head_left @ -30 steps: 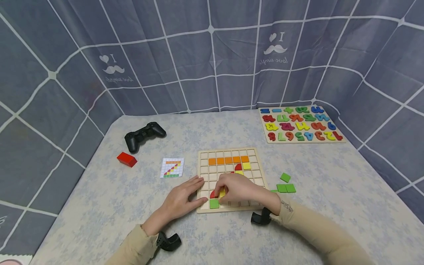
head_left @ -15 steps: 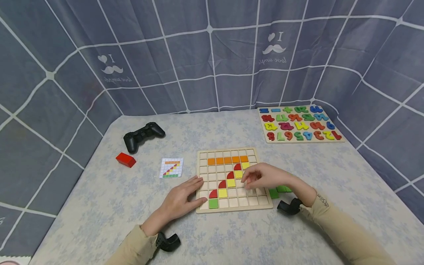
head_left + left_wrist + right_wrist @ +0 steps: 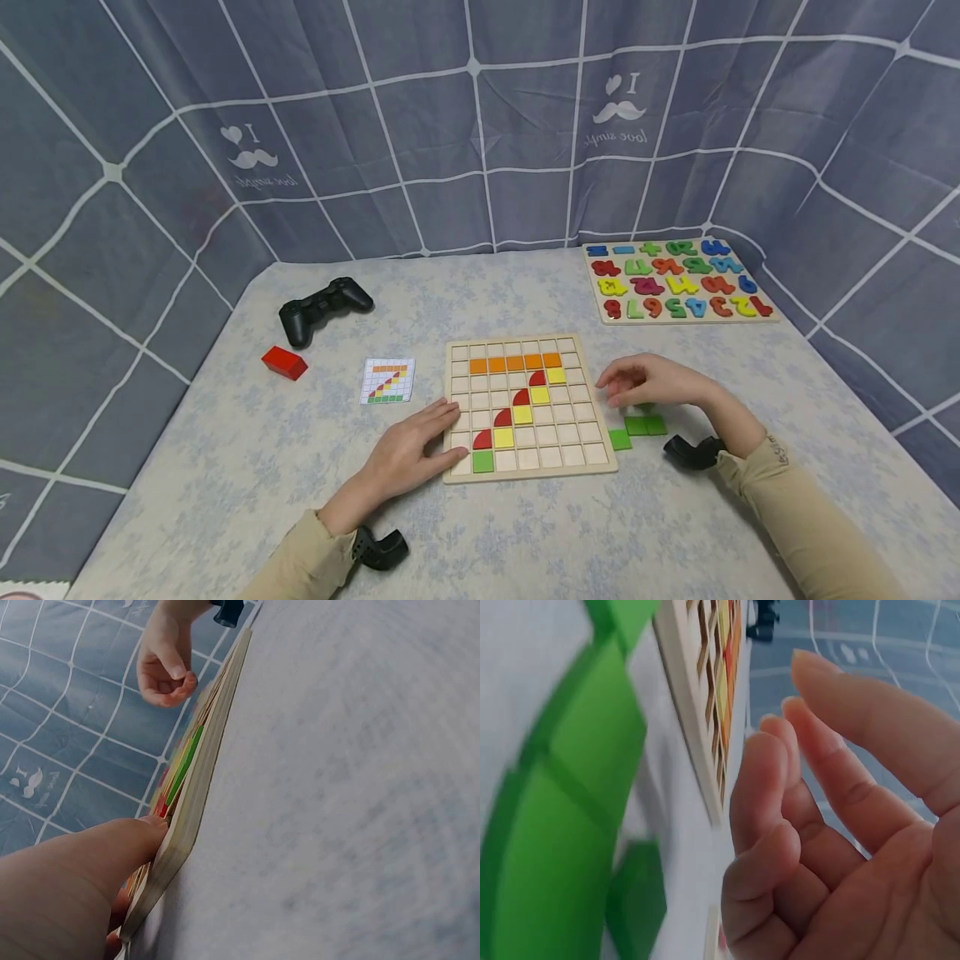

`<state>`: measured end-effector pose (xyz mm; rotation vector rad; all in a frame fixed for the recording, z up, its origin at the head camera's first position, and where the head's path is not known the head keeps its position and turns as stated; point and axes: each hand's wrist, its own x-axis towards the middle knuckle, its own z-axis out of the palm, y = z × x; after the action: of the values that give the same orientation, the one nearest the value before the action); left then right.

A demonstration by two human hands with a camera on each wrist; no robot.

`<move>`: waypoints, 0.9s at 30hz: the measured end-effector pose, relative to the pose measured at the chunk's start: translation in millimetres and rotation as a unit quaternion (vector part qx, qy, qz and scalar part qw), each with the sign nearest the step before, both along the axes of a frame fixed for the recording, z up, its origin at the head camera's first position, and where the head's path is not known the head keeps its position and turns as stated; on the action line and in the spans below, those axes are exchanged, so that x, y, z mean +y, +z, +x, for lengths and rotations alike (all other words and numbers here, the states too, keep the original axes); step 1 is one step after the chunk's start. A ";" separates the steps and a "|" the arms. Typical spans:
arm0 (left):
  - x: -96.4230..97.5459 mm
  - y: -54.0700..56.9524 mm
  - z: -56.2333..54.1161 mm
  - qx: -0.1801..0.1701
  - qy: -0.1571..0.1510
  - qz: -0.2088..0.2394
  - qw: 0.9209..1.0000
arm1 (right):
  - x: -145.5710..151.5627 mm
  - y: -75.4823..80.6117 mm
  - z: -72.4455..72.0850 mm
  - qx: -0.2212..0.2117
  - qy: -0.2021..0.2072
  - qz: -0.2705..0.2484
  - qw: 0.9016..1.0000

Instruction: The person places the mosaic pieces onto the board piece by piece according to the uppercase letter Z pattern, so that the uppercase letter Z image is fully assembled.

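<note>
A wooden grid board (image 3: pixel 486 492) lies on the table, holding a row of orange square tiles (image 3: pixel 515 363), a diagonal of red quarter-round tiles (image 3: pixel 502 418) and yellow square tiles (image 3: pixel 522 415), and one green tile (image 3: pixel 483 461) at lower left. My left hand (image 3: pixel 408 450) rests at the board's left edge, fingertips and thumb on its rim. To the right of the board, my right hand (image 3: pixel 660 382) hovers with loosely bent fingers and nothing between them. Loose green square tiles (image 3: pixel 645 426) lie below it, one partly hidden under the hand; another green tile (image 3: pixel 620 439) is beside the board's edge.
Left of the board lies a pattern card (image 3: pixel 387 381). Farther left are a red block (image 3: pixel 284 362) and a black game controller (image 3: pixel 327 310). A number puzzle board (image 3: pixel 678 282) lies at the back right, before the blue curtain (image 3: pixel 525 125).
My right hand has let go at the lower left of the grid and moved right, off the board, to above the loose green tiles. The left hand has stayed at the board's edge.
</note>
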<state>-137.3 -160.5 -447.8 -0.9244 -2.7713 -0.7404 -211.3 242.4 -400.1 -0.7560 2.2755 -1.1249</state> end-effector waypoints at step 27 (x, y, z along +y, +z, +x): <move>0.3 0.7 0.7 -0.004 0.001 0.006 1.000 | 47.6 -11.5 -11.0 -0.054 -0.037 0.005 0.998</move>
<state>-136.6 -160.3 -447.1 -0.9173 -2.7713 -0.7609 -222.4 290.0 -411.6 -0.5956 2.2332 -1.1588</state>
